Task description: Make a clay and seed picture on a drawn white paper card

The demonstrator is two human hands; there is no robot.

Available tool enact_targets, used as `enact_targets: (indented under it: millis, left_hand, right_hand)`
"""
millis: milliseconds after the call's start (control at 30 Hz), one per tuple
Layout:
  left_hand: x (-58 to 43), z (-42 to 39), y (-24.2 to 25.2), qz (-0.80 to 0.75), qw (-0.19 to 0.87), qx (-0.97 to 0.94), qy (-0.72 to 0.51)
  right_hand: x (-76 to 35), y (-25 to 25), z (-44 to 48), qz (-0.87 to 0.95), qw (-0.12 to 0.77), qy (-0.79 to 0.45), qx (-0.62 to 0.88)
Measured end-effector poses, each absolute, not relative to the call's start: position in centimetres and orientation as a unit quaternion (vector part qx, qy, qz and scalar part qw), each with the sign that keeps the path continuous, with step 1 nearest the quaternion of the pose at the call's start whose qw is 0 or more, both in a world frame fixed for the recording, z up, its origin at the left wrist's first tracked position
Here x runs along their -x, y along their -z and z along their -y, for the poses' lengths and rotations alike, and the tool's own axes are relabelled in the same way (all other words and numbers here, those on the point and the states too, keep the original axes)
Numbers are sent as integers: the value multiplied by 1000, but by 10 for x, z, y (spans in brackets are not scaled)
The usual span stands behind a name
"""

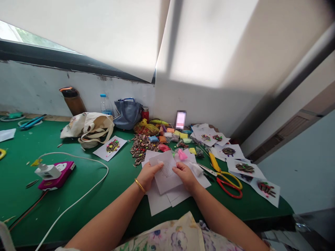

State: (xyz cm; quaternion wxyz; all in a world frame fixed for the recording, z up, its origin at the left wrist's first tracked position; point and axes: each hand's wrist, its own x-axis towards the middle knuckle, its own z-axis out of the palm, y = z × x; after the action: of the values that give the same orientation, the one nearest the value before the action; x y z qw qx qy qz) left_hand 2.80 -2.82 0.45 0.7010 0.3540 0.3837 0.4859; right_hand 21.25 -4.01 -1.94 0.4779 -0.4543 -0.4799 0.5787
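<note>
- Across a green table [117,190], a stack of white paper [157,201] is laid beneath both hands.
- Just above that stack, a small white sheet [167,177] with a dotted pattern is held at a slight tilt.
- Its left side is grasped by the left hand [149,176], with the fingers curled closed on the paper.
- A gold bangle [140,185] is worn on that wrist.
- Its right side is pinched by the right hand [186,176], with the fingers bent inward.
- The sheet is judged light, thin and easily creased, so it is best taken by its edges, away from the pattern.
- Beyond the right hand, a pink scrap [182,154] is seen.
</note>
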Motion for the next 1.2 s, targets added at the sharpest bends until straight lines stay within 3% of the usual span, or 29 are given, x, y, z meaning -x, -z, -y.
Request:
enact_targets:
  millis: [1200]
  left_hand:
    - [-25,24,-8,-390,692,-326,-513]
  right_hand:
    - [-214,24,38,478,475,-573,466]
